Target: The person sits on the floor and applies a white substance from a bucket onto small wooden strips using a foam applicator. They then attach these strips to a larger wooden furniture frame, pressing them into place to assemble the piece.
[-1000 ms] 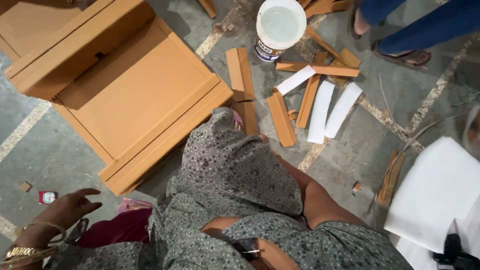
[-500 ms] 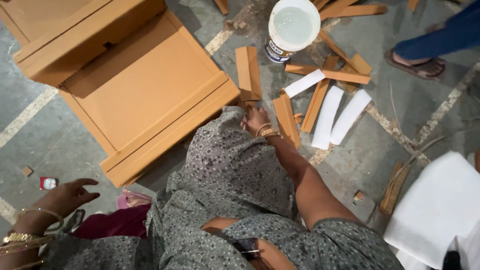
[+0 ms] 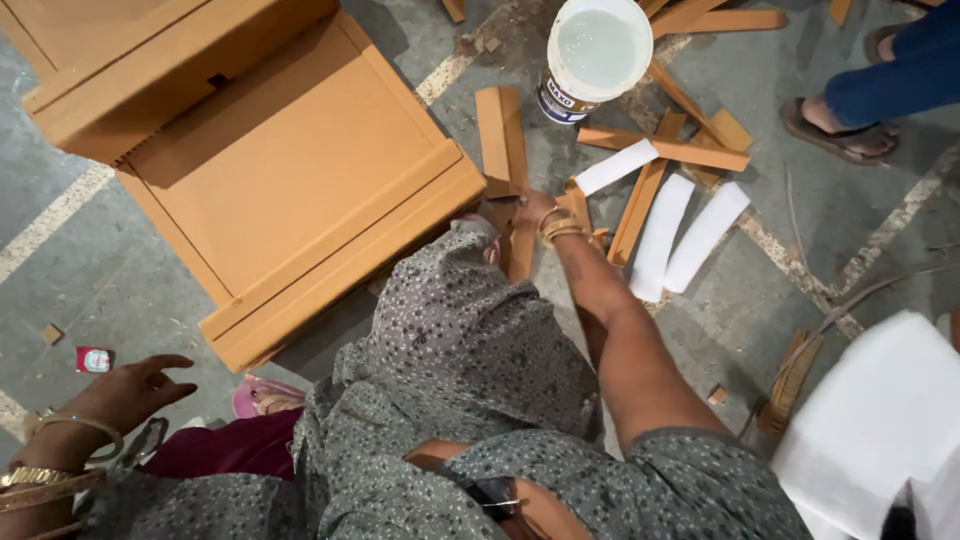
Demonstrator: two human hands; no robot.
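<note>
My right hand (image 3: 533, 210) reaches forward over my knee and rests on the near end of a brown wooden strip (image 3: 500, 135) lying on the floor. Its fingers curl down among the strips, and the grip itself is hidden. More brown strips (image 3: 640, 200) and two white strips (image 3: 662, 235) lie just to its right. Low on the left, my left hand (image 3: 130, 392) hovers above the floor with its fingers apart and holds nothing. Bangles circle both wrists. A small red and white packet (image 3: 95, 359) lies near the left hand.
A large brown board cabinet (image 3: 290, 170) lies flat at upper left. A white bucket of pale liquid (image 3: 597, 55) stands beyond the strips. Another person's sandalled foot (image 3: 830, 120) is at upper right. White sheets (image 3: 880, 420) and a small brush (image 3: 790, 375) lie at lower right.
My right arm has come out from behind my knee and stretched forward to the strips. The view has tilted up slightly. My left hand has stayed open in about the same place.
</note>
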